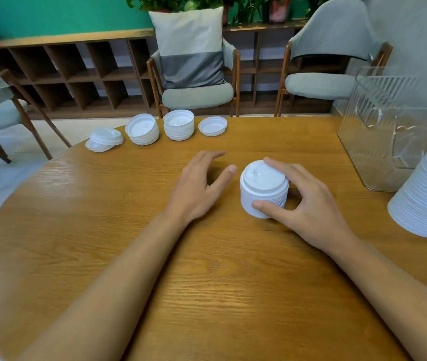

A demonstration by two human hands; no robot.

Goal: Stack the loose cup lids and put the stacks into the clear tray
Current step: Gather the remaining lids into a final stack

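Right hand grips a short stack of white plastic cup lids, dome-side up; left hand hovers beside it, fingers spread loose.

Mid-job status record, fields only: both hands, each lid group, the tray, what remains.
right hand: grips centre stack, thumb on its side, fingers over its top
left hand: open, beside centre stack, apart from it
far edge, left to right: loose pile, first stack, second stack, single lid
tall stack: right edge, outside clear tray
clear tray: far right, no lids visible inside
remaining: nothing trayed yet
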